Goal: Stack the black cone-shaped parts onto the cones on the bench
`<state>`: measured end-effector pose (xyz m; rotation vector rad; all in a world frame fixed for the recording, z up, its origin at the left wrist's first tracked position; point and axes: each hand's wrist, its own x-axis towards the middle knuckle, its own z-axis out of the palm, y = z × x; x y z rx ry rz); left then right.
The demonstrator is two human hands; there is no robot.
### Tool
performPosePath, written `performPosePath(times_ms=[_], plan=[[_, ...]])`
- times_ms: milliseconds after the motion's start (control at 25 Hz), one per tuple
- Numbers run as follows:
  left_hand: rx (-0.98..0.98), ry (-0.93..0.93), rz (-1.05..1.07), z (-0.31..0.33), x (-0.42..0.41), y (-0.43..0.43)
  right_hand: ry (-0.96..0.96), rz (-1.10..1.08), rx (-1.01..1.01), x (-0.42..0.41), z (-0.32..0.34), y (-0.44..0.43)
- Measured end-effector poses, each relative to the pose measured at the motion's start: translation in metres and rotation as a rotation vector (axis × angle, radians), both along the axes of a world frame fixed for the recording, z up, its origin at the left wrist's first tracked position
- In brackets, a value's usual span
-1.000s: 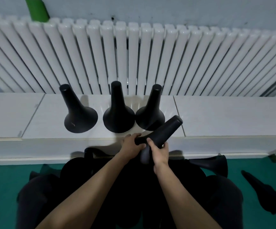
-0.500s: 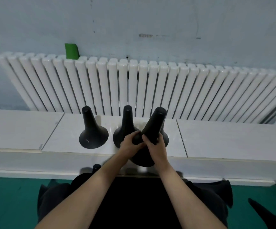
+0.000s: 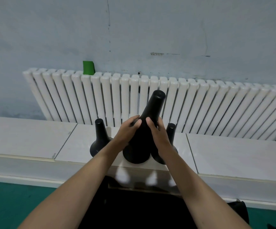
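Grip: left hand (image 3: 128, 129) and right hand (image 3: 157, 131) curl round the neck of the black cone-shaped part (image 3: 151, 111).
Hidden: whatever lies under its flared base; right cone (image 3: 171, 132) half covered by the right hand.
Part: matte black, flat-capped top tilted rightward, held between left cone (image 3: 101, 138) and right cone, over the counter (image 3: 34, 139).

cones (image 3: 148, 129) matte black, bench (image 3: 233, 156) white, ribbed radiator (image 3: 216, 104) white, wall (image 3: 51, 30) pale blue-grey, green tag (image 3: 88, 67), floor (image 3: 10, 204) teal.
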<state>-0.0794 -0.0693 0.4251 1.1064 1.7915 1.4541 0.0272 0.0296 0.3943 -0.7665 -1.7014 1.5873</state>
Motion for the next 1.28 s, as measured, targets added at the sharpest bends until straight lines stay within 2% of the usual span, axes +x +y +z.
performPosePath(times_ms=[200,520,720,1120,1280], plan=[[-0.037,-0.096,0.017,-0.012,-0.017,0.013,-0.004,0.055,-0.179,-0.013,-0.006,0.000],[-0.093,-0.227,0.054,-0.034,-0.041,0.052,-0.065,0.025,-0.236,-0.044,-0.022,0.036],[-0.156,-0.302,0.077,-0.062,-0.058,0.067,-0.079,0.023,-0.331,-0.062,-0.053,0.054],[-0.321,-0.589,0.133,-0.136,-0.075,0.086,-0.154,0.028,-0.479,-0.080,-0.131,0.055],[-0.279,-0.644,0.161,-0.151,-0.073,0.088,-0.132,-0.007,-0.479,-0.082,-0.146,0.051]])
